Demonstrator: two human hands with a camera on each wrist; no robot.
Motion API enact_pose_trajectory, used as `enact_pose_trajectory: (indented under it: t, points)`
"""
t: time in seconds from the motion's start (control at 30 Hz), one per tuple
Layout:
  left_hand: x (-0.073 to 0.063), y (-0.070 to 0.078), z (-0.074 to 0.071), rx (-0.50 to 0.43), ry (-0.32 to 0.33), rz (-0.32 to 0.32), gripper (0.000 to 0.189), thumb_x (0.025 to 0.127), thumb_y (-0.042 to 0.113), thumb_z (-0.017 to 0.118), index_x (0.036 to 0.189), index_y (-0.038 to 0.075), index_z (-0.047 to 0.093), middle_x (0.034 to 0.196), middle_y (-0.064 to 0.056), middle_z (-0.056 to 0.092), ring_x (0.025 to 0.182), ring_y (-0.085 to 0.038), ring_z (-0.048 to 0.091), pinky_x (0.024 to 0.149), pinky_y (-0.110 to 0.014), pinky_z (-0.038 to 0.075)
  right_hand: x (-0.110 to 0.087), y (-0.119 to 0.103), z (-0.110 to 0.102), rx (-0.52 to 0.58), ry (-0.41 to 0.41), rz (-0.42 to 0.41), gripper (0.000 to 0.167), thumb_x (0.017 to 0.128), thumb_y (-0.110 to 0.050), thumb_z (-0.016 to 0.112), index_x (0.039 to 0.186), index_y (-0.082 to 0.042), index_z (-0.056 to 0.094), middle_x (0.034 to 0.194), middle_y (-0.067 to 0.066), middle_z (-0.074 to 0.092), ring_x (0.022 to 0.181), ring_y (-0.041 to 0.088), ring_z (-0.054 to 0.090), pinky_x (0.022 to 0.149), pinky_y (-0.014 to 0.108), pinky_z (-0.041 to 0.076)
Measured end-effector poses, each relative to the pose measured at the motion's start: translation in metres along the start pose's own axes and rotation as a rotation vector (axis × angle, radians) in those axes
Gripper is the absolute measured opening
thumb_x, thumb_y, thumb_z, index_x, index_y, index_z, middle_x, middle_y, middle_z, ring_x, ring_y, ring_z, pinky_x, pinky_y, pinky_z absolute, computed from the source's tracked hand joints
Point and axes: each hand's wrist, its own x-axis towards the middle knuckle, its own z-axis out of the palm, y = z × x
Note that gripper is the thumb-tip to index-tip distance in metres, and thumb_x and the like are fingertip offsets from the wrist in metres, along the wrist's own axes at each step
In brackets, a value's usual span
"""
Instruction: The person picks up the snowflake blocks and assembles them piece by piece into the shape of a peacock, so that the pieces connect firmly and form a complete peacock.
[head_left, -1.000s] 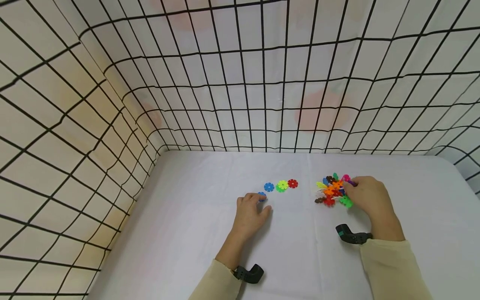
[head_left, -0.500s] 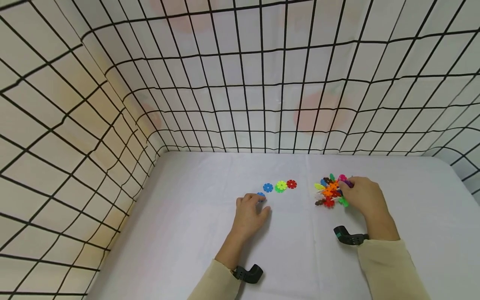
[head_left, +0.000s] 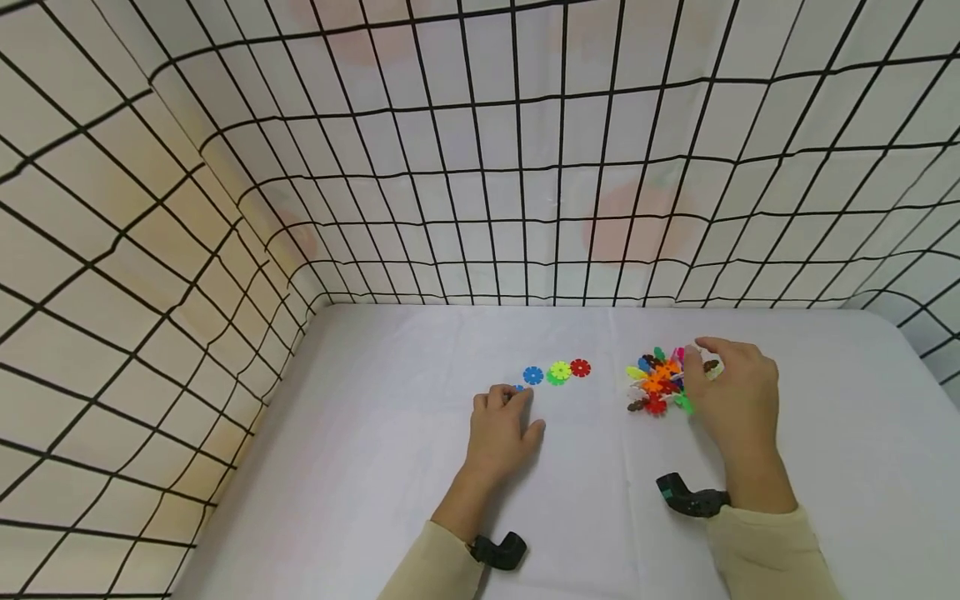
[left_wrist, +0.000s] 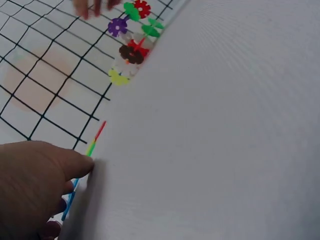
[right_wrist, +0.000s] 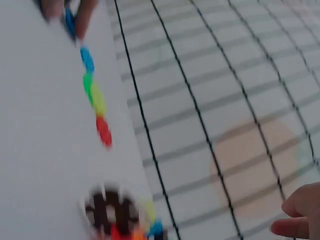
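My left hand [head_left: 498,442] rests on the white table, its fingertips over a blue snowflake building disc [head_left: 518,388] that they mostly hide. A second blue disc [head_left: 533,375] lies just beyond. To its right, a yellow disc [head_left: 560,368] overlaps a green disc [head_left: 555,380], with a red disc [head_left: 581,367] alongside. My right hand [head_left: 738,400] is raised at the right side of a mixed pile of discs [head_left: 660,381], thumb and forefinger apart with nothing seen between them. A purple disc [left_wrist: 118,27] shows in the pile in the left wrist view.
Black wire mesh [head_left: 517,217] rises along the back and left of the table [head_left: 360,433], with white cloth behind it. Black wrist cameras [head_left: 498,551] are strapped to both forearms. In the right wrist view a blurred brown disc [right_wrist: 111,210] shows at the pile's near side.
My right hand has lifted from the pile's right side and its thumb and forefinger have spread, away from the purple disc. The left forefinger has shifted slightly over the blue disc.
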Motion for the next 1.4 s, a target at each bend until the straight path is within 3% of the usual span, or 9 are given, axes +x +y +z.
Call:
enact_pose_trajectory:
  t: [0.1, 0.2, 0.33, 0.43, 0.57, 0.7, 0.9, 1.13, 1.4]
  points:
    - [0.0, -0.002, 0.0, 0.01, 0.045, 0.004, 0.039, 0.097, 0.031, 0.067, 0.132, 0.014, 0.069, 0.132, -0.008, 0.059, 0.116, -0.028, 0.049, 0.095, -0.043, 0.047, -0.015, -0.026, 0.018, 0.083, -0.009, -0.169, 0.033, 0.1, -0.023, 0.061, 0.124, -0.002, 0.07, 0.125, 0.025, 0.065, 0.118, 0.043, 0.056, 0.096, 0.061, 0.047]
    - [0.0, -0.003, 0.0, -0.013, 0.112, 0.017, 0.028, 0.095, 0.027, 0.07, 0.12, 0.014, 0.074, 0.126, -0.008, 0.062, 0.109, -0.027, 0.052, 0.091, -0.042, 0.048, -0.027, -0.045, 0.05, 0.084, -0.161, -0.285, 0.03, 0.098, -0.019, 0.066, 0.124, -0.004, 0.07, 0.123, 0.021, 0.067, 0.114, 0.038, 0.062, 0.095, 0.057, 0.053]
    - [-0.001, -0.003, 0.0, 0.009, 0.148, 0.051, 0.033, 0.093, 0.026, 0.071, 0.122, 0.01, 0.071, 0.131, -0.011, 0.063, 0.108, -0.031, 0.056, 0.089, -0.043, 0.05, -0.035, -0.055, 0.095, -0.032, -0.343, -0.34, 0.041, 0.097, -0.02, 0.068, 0.135, -0.006, 0.064, 0.143, 0.022, 0.056, 0.133, 0.043, 0.053, 0.108, 0.061, 0.047]
    - [-0.001, -0.002, -0.001, 0.061, 0.122, 0.067, 0.043, 0.094, 0.027, 0.068, 0.132, 0.009, 0.065, 0.142, -0.01, 0.061, 0.113, -0.031, 0.056, 0.092, -0.042, 0.05, -0.034, -0.052, 0.119, -0.135, -0.345, -0.419, 0.047, 0.097, -0.017, 0.067, 0.14, -0.003, 0.059, 0.153, 0.024, 0.048, 0.143, 0.048, 0.041, 0.114, 0.064, 0.038]
    - [0.0, -0.001, 0.001, 0.084, 0.111, 0.074, 0.037, 0.096, 0.024, 0.066, 0.131, 0.011, 0.067, 0.138, -0.006, 0.065, 0.113, -0.029, 0.058, 0.094, -0.041, 0.05, -0.032, -0.045, 0.129, -0.198, -0.3, -0.504, 0.042, 0.097, -0.014, 0.067, 0.137, -0.003, 0.062, 0.147, 0.021, 0.056, 0.141, 0.047, 0.045, 0.112, 0.064, 0.041]
    - [0.002, -0.003, 0.004, -0.01, 0.125, 0.005, 0.033, 0.097, 0.017, 0.066, 0.129, 0.01, 0.068, 0.126, -0.011, 0.065, 0.109, -0.027, 0.058, 0.095, -0.038, 0.053, -0.033, -0.04, 0.125, -0.111, -0.313, -0.452, 0.032, 0.096, -0.012, 0.07, 0.127, -0.005, 0.07, 0.134, 0.017, 0.066, 0.133, 0.04, 0.055, 0.109, 0.059, 0.046]
    - [0.004, -0.004, 0.0, -0.136, 0.138, -0.134, 0.037, 0.095, 0.012, 0.068, 0.129, -0.002, 0.066, 0.118, -0.019, 0.061, 0.109, -0.028, 0.063, 0.097, -0.04, 0.056, -0.035, -0.033, 0.122, 0.036, -0.342, -0.315, 0.029, 0.1, -0.021, 0.066, 0.127, -0.01, 0.071, 0.137, 0.015, 0.065, 0.135, 0.036, 0.055, 0.109, 0.056, 0.047]
    - [0.006, -0.005, -0.007, -0.178, 0.088, -0.19, 0.027, 0.091, 0.016, 0.073, 0.115, 0.003, 0.071, 0.098, -0.006, 0.062, 0.085, -0.015, 0.055, 0.079, -0.032, 0.052, -0.041, -0.03, 0.122, 0.267, -0.279, -0.319, 0.02, 0.1, -0.016, 0.067, 0.119, -0.014, 0.074, 0.111, 0.004, 0.07, 0.098, 0.018, 0.064, 0.084, 0.034, 0.06]
    - [0.004, -0.006, 0.004, -0.018, 0.105, -0.039, 0.039, 0.094, 0.022, 0.068, 0.13, 0.009, 0.069, 0.11, -0.013, 0.058, 0.098, -0.023, 0.054, 0.081, -0.035, 0.051, -0.043, -0.031, 0.124, 0.288, -0.341, -0.311, 0.024, 0.096, -0.011, 0.071, 0.119, -0.014, 0.074, 0.11, 0.003, 0.072, 0.096, 0.017, 0.068, 0.085, 0.035, 0.061]
